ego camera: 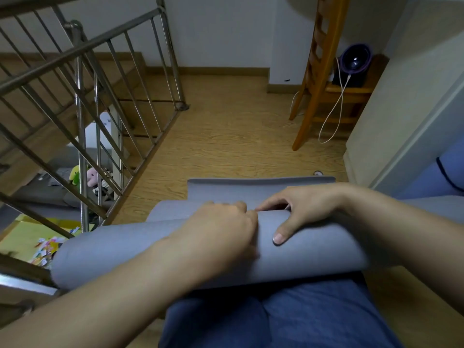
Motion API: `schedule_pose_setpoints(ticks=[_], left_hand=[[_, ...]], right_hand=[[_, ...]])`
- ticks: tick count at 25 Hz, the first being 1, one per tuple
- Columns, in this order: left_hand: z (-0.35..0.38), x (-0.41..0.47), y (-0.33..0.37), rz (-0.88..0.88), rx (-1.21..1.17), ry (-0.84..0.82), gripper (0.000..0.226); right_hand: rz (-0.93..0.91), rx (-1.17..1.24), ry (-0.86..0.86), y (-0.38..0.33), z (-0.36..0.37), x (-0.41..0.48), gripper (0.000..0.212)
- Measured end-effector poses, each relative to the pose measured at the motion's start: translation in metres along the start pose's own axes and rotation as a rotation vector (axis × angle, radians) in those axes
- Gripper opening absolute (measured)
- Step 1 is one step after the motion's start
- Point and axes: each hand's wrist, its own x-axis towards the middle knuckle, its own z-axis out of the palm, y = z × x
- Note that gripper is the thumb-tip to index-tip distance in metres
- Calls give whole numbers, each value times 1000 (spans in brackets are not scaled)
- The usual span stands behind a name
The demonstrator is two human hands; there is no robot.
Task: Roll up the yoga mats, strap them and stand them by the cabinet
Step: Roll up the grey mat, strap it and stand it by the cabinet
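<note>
- The grey yoga mat (313, 249) lies across the person's lap as a fat roll, one end reaching toward the stair railing (80, 96) and the other hidden under the right forearm.
- A short flat tail (251, 189) of the mat runs forward from the roll and lies on the wooden floor (226, 136).
- The left hand (221, 227) sits on top of the roll near its middle, knuckles up and fingers curled over the far side, gripping the mat. It's a bit blurred.
- The right hand (303, 209) is just beside it, almost touching. Its thumb (281, 234) presses flat on the near face, and its fingers hook over the far edge into the crease where roll meets tail. That's a clamping hold on the mat.
- Both forearms come in low from the bottom corners, bare, and angle toward the centre.
- Blue trousers (276, 317) show beneath the roll.
- Further out, a wooden chair (316, 71) stands by the far wall, and its seat carries a round purple device (355, 59).
- A white cable (336, 109) from that device loops down toward the floor.
- Through the railing, on the level below, a green plush toy (76, 174) and a pink plush toy (91, 177) sit side by side.
</note>
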Motion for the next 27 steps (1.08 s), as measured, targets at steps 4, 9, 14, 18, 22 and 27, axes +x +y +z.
schedule_pose_setpoints(ticks=[4,9,14,18,22,27], left_hand=[[18,-5,11,-56,52,5,86],[27,15,6,-91,46,37,90],[23,34,-15,-106,-111,-60,93],[12,24,-10,-92,-118,-59,84],[10,0,2,-44,-166,-111,81],[2,10,-14,-34,-378,-426,88]], right_hand=[[8,-97,139,-12,-1,-9,68],[-37,-715,422,-51,26,-39,49],[66,-758,473,-23,64,-18,115],[-19,-728,498,-29,56,-24,102],[-63,-755,404,-48,61,-49,104],[-22,-587,181,-54,45,-38,98]])
